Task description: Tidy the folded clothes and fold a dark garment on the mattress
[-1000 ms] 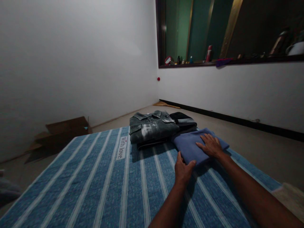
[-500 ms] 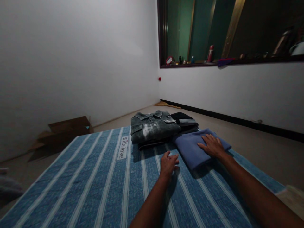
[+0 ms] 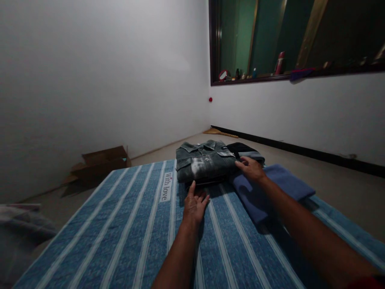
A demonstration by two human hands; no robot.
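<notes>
A folded grey denim shirt (image 3: 200, 162) with a collar and buttons lies on a dark folded garment at the far end of the bed. My left hand (image 3: 195, 204) is at its near edge, fingers spread and palm partly turned up, holding nothing. At the shirt's right edge is my right hand (image 3: 252, 168), its fingers apart and the fingertips close to the cloth; whether they touch it I cannot tell. Under my right wrist lies a folded blue cloth item (image 3: 279, 182). A black and grey folded garment (image 3: 251, 151) sits behind, right of the shirt.
A blue striped bedspread (image 3: 144, 237) with a "With love" label covers the bed. An open cardboard box (image 3: 102, 164) stands on the floor at the left. Grey fabric (image 3: 24, 228) shows at the left edge. A broom (image 3: 221, 132) lies by the far corner, below a windowsill with bottles.
My right hand has left the blue cloth item and moved left to the shirt's right edge. My left hand has moved left and forward to the shirt's near edge. The view has turned slightly left.
</notes>
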